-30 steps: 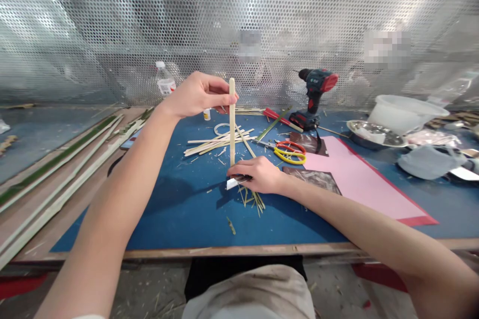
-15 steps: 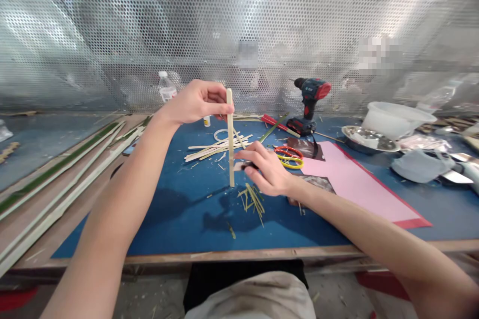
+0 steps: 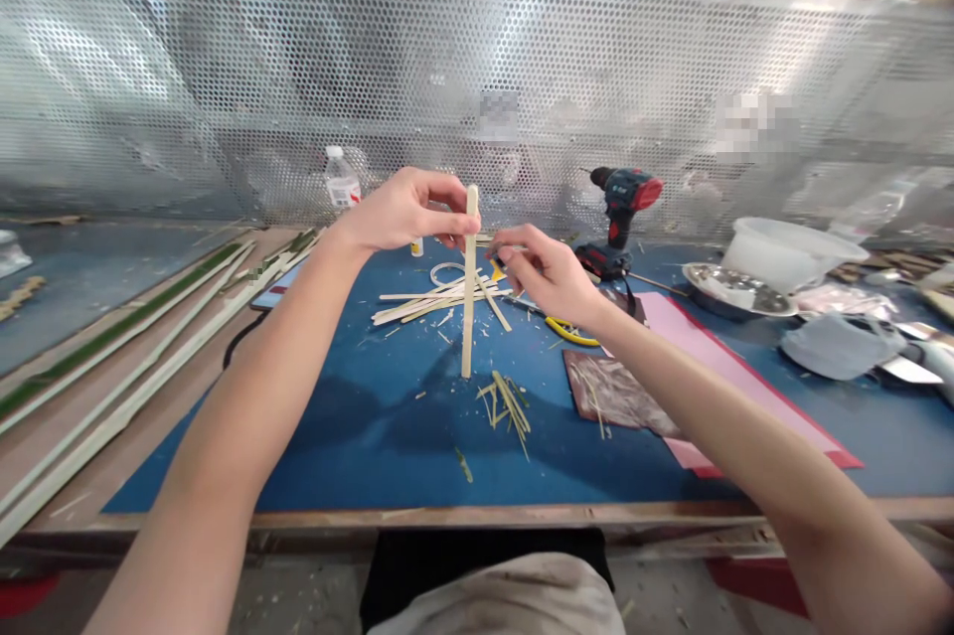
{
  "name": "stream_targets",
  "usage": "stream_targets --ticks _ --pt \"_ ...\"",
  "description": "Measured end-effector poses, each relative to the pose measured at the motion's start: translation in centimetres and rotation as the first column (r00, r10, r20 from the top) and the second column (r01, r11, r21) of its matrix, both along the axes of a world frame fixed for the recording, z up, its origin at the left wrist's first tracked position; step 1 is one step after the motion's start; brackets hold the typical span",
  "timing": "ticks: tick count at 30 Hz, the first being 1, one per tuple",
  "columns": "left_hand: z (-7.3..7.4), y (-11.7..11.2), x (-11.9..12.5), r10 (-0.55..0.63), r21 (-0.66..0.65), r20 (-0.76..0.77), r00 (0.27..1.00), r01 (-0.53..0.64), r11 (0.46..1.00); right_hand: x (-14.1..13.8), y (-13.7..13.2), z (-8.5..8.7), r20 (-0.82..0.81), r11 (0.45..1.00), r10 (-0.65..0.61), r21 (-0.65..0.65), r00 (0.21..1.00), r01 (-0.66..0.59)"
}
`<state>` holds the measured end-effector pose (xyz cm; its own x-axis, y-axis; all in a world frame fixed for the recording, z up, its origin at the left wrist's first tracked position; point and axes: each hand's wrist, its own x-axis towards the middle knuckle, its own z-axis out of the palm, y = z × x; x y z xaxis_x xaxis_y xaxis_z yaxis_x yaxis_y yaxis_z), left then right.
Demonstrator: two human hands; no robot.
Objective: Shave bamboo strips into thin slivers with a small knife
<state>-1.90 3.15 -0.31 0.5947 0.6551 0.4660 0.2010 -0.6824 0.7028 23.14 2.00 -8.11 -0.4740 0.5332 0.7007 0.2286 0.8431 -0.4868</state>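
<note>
My left hand (image 3: pixel 428 208) pinches a pale bamboo strip (image 3: pixel 469 297) near its top. The strip stands upright, its lower end down at the blue mat (image 3: pixel 335 456). To the right of the strip and raised level with its upper part is my right hand (image 3: pixel 548 267), its fingers closed round a small knife (image 3: pixel 493 255), mostly hidden by them. Behind the strip lies a loose pile of pale bamboo strips (image 3: pixel 417 302). Thin bamboo shavings (image 3: pixel 511 403) are heaped in front of my right hand.
A cordless drill (image 3: pixel 622 203) stands at the back right, with yellow-handled scissors (image 3: pixel 572 331) nearer. Dark sandpaper (image 3: pixel 615 392) and a pink sheet (image 3: pixel 745 387) lie right, beside a metal bowl (image 3: pixel 737 287). Long bamboo lengths (image 3: pixel 149 367) lie left. A perforated metal screen (image 3: pixel 409 49) rises behind.
My right hand has moved up and away from the lower part of the strip, carrying the knife. My left hand still holds the strip upright. The view has shifted slightly.
</note>
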Motion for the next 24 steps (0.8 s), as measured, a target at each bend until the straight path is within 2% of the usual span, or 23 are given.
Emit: stream_targets --ticks 3,8,18,24 --pt "0.0 0.1 -0.1 0.007 -0.007 -0.013 1.0 -0.007 1.0 -0.9 1.3 0.4 -0.04 0.995 0.085 -0.043 0.996 -0.087" --pt "0.0 0.2 -0.1 0.005 0.008 -0.018 1.0 -0.005 1.0 -1.4 2.9 0.7 -0.001 0.988 0.149 0.036 0.989 -0.149" --pt "0.2 -0.1 0.0 -0.009 0.01 -0.041 0.999 0.01 1.0 -1.0 3.4 1.7 0.097 0.97 0.207 0.107 0.973 -0.217" --pt "0.3 -0.3 0.0 -0.021 0.006 -0.042 0.999 0.021 1.0 -1.2 3.3 1.7 0.085 0.965 0.243 0.08 0.966 -0.25"
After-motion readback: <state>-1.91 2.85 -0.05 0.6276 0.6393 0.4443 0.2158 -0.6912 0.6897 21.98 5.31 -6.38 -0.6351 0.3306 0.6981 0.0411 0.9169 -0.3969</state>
